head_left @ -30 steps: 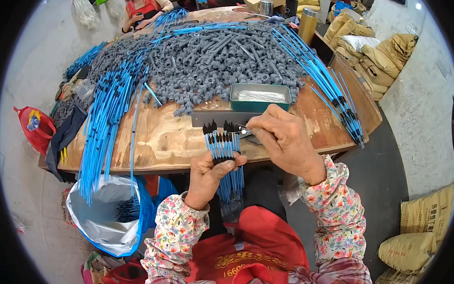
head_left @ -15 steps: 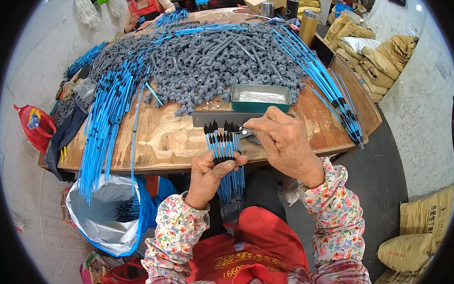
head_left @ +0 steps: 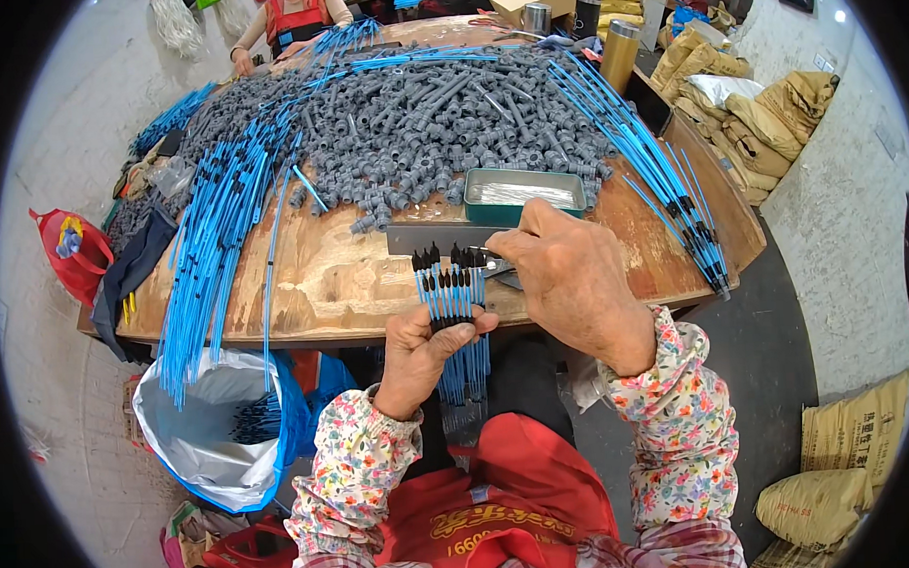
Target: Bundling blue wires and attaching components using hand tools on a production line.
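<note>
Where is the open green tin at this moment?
In the head view, the green tin sits just right of centre on the table, between the grey parts and the right hand.

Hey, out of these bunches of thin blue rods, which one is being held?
The black-tipped bunch gripped in the left hand; the left-side bunch and right-side bunch lie unheld.

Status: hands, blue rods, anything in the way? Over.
Left hand: closed around bundle of slim blue black-tipped rods. Right hand: at bundle's upper right, grip unclear. Beyond: flat grey bar, open green rectangular tin, neither apparently obstructing.
</note>
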Motion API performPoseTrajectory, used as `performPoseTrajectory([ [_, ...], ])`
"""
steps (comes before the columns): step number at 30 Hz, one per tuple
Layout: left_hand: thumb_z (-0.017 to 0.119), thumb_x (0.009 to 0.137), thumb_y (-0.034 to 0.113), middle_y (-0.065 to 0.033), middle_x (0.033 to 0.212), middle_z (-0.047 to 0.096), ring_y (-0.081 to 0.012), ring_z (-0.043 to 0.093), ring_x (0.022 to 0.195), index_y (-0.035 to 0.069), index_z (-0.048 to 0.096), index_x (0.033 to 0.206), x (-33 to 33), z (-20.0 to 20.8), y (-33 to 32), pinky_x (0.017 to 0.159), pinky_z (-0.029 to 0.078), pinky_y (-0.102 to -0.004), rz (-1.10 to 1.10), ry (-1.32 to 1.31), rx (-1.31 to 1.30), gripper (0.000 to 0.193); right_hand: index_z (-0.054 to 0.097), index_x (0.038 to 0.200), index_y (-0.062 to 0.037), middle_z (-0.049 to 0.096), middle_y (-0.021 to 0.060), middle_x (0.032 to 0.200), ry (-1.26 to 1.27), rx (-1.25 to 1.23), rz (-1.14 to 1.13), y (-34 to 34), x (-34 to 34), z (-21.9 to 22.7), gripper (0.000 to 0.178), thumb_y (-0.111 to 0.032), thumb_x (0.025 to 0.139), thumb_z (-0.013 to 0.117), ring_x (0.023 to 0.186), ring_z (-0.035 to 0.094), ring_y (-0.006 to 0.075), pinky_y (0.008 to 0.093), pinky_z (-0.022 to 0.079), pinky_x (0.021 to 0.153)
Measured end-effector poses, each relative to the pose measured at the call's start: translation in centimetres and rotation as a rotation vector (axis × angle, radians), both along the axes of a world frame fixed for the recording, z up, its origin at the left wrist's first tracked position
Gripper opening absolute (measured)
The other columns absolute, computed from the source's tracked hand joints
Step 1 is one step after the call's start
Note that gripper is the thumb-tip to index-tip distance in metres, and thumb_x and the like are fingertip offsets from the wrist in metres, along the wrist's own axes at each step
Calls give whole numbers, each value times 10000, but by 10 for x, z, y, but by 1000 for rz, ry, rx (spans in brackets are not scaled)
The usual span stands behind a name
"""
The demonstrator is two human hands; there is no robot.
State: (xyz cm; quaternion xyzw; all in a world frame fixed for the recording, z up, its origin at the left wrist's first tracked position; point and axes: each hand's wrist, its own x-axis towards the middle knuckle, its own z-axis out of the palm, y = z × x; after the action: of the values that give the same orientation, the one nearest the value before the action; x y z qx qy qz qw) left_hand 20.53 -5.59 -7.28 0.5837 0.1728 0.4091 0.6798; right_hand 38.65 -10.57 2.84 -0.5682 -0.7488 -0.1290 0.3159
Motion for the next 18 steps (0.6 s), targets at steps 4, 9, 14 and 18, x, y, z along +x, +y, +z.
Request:
performPoseTrajectory([
  [4,594,872,29,-129,951,688,-175,660,898,-23,627,1024,0,4,-1,806,525,-292,-5,-14,-25,165,658,917,-77,499,94,721,8,-19,32,2,2,2,165,-44,774,582,664,574,280,379,434,547],
  [9,595,872,31,-131,949,687,-179,659,902,-27,625,1026,-1,1,1,814,526,-298,-23,-26,-31,168,658,960,-87,480,89,709,127,-38,108,9,7,-3,199,-44,784,575,652,559,271,373,422,543],
  [14,593,873,30,-136,949,687,-188,660,903,-34,626,1023,-2,1,1,813,527,-302,-23,-17,-16,167,655,1011,-100,461,83,699,128,-68,173,11,9,-4,242,-36,796,563,624,531,257,365,407,539],
  [18,591,873,28,-138,949,687,-190,661,901,-38,628,1019,-1,2,0,812,527,-303,-21,-10,-12,165,653,1030,-100,454,82,695,110,-76,182,10,11,-5,263,-29,795,558,613,521,253,363,403,539],
])
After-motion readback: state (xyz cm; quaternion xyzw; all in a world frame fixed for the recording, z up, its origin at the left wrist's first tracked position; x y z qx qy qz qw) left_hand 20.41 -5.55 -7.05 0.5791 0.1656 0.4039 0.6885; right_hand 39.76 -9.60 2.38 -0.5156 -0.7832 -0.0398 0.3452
